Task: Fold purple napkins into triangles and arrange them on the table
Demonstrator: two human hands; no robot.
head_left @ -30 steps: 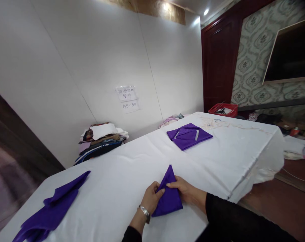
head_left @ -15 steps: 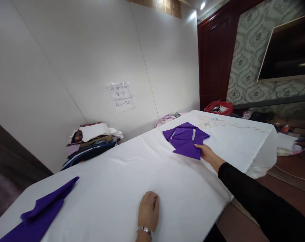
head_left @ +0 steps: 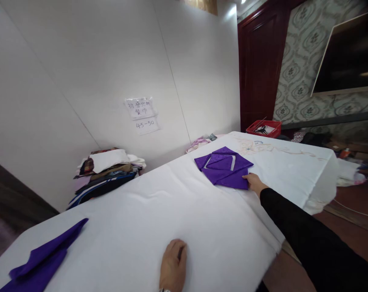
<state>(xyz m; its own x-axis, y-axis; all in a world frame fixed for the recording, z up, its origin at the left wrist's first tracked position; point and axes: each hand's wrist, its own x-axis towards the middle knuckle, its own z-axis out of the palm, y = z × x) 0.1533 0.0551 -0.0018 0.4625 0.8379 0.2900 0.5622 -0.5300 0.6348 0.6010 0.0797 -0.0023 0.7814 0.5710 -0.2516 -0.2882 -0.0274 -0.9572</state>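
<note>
Evidently, in the head view, the two hands are lying well apart from each other. The right hand (head_left: 253, 182) is pinching the near right corner of a folded purple cloth (head_left: 235, 181), its thumb pressing on top; the other fingers are mostly hiding, so how far they are reaching underneath cannot be told. The folded purple cloth is resting just left of the right hand, seemingly overlapping the near side of a flat purple arrangement (head_left: 220, 162), also folded, in which pale strips are showing. Holding by a corner is probably leaving the rest of the piece free to lie flat.

Nearer the wearer, the left hand (head_left: 173, 261) is resting palm down on the white-covered surface (head_left: 125, 243), its fingers loosely curling and gripping nothing that is showing; it is perhaps serving as a prop while the right arm is extending forward. Well to the left of the left hand, a loose purple cloth (head_left: 46, 259) is lying in creases, running out of the frame; its place is likely separating it from the folded pieces.

Beyond the left hand, a clothes pile (head_left: 106, 174) is standing by the wall; beyond the right hand, a red basket (head_left: 273, 129) is sitting past the surface.
</note>
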